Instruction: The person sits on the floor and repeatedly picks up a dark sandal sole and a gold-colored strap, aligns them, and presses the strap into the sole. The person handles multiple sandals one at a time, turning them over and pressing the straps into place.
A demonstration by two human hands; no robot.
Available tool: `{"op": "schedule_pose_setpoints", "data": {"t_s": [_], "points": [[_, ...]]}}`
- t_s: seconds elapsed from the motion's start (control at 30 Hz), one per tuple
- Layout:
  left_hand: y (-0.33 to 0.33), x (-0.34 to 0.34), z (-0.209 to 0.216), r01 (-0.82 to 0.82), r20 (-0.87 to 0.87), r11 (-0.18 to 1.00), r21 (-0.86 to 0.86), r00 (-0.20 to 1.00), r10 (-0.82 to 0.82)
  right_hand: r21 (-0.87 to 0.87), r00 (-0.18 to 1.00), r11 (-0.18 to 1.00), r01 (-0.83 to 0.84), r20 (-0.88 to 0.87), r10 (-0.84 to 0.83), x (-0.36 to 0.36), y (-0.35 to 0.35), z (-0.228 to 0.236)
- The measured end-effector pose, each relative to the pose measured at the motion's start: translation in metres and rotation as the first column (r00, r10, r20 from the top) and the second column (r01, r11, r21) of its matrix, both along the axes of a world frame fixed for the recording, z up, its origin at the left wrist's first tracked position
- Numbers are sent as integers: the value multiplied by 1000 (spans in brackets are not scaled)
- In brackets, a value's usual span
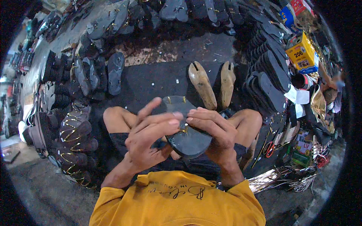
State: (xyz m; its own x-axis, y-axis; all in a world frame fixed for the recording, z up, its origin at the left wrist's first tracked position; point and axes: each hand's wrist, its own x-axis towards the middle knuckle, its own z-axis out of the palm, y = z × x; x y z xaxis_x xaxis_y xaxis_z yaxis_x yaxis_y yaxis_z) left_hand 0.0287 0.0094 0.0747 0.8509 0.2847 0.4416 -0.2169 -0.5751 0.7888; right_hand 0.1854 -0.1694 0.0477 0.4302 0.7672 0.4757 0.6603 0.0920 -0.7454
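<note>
Between my knees I hold a dark sandal sole [192, 142] with short gold strap pieces at its middle and far end. My right hand [217, 130] grips its right edge, fingers laid over the top. My left hand [151, 132] is on the left side, its fingertips against the upper face near the middle; some fingers are smeared by motion, and one finger sticks up. The undersides of both grips are hidden. Just beyond lie two worn wooden shoe lasts, the left last [203, 83] and the right last [227, 84], each with a slot at the far end.
Stacked dark soles [269, 88] stand at the right; gold-strapped sandals [77, 139] line the left. A single sole [115, 73] lies ahead. Orange-handled scissors [269, 149], a yellow-and-blue box [302, 52] and a bundle of thin strips [279, 179] are at the right. Another person's arm [327, 77] shows far right.
</note>
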Motion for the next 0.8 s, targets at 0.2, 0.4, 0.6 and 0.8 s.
{"op": "schedule_pose_setpoints", "data": {"t_s": [0.2,0.4,0.6,0.8], "points": [[1,14,-22,69,-106,984,-166,991,-87,-168,980,985,-43,-200,9,7,6,13],[7,23,-52,102,-111,983,-154,987,-120,-59,989,998,23,-142,-31,10,-6,-52],[82,62,-62,-17,-66,433,-901,993,-99,-503,571,431,750,161,-805,129,-20,-173],[104,56,-88,127,109,-54,-990,959,260,-514,518,729,452,-514,-684,113,-14,-177]]}}
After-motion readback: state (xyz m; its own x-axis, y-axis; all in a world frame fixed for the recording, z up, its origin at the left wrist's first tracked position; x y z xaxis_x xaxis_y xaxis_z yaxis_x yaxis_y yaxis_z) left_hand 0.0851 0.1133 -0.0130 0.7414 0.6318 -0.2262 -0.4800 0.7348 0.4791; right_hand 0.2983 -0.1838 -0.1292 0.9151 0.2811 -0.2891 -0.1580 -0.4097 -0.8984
